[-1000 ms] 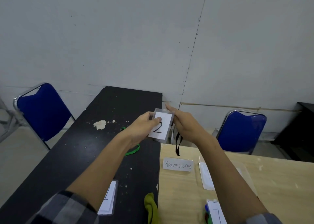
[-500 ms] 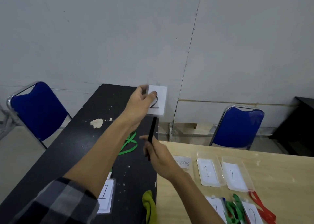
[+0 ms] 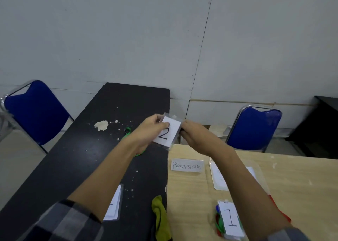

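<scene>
A clear plastic badge holder with a white card marked "2" (image 3: 167,133) is held in the air above the seam between the black table (image 3: 102,149) and the wooden table (image 3: 301,186). My left hand (image 3: 148,133) pinches its left edge, thumb on the card's face. My right hand (image 3: 193,134) grips its right edge, where something dark shows between the fingers. My fingers hide part of the holder.
A "Resepsionis" paper label (image 3: 187,165) lies on the wooden table, with badge holders (image 3: 218,176) and a "1" card on coloured lanyards (image 3: 230,219). A green lanyard (image 3: 128,131), a yellow-green cloth (image 3: 161,217) and another card (image 3: 114,206) lie on the black table. Two blue chairs (image 3: 254,129) stand by.
Half a second ago my left hand held the card up high and my right hand pulled the black strap below it. Now both hands hold the holder together, lower down.
</scene>
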Demonstrator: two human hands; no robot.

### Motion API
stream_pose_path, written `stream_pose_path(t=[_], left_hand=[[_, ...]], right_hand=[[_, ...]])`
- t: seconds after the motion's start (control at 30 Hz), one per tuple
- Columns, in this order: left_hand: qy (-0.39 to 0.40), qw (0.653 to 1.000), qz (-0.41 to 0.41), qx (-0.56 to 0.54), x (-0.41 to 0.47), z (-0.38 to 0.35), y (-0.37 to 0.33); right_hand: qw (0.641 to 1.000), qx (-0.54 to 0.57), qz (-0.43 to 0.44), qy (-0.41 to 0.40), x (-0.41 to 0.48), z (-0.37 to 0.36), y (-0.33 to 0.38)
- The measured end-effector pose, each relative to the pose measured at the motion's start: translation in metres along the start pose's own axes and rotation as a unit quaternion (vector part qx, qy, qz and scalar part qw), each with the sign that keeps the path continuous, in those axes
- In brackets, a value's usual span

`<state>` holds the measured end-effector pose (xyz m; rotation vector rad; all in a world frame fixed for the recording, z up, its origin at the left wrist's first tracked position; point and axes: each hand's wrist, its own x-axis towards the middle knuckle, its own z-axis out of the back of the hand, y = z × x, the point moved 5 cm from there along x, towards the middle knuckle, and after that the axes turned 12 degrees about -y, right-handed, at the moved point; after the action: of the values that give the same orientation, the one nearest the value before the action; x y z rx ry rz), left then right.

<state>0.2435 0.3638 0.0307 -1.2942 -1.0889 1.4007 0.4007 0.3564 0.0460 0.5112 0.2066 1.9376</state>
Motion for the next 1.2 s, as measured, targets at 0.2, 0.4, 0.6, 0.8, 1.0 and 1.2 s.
stream_pose_path(t=[0.2,0.4,0.6,0.8,1.0,1.2], left_hand=[[0.065,0.994,0.062,-0.058,-0.012,-0.022,0.030],[0.040,0.998,0.050,-0.027,-0.013,-0.030,0.050],[-0.074,0.997,-0.003,-0.037,-0.014,-0.038,0.064],[-0.074,0.997,0.019,-0.019,-0.030,-0.075,0.104],[-0.008,0.998,-0.004,0.070,-0.062,-0.125,0.144],[0.107,0.990,0.024,0.093,-0.094,-0.193,0.170]], right_hand=[[0.988,0.142,-0.065,-0.014,-0.003,-0.006,-0.016],[0.956,0.233,-0.169,-0.065,-0.017,-0.020,-0.036],[0.757,0.509,-0.396,-0.106,-0.055,-0.054,-0.030],[0.573,0.658,-0.470,-0.134,-0.104,-0.096,-0.031],[0.551,0.648,-0.496,-0.173,-0.168,-0.113,-0.064],[0.462,0.622,-0.561,-0.291,-0.243,-0.118,-0.104]])
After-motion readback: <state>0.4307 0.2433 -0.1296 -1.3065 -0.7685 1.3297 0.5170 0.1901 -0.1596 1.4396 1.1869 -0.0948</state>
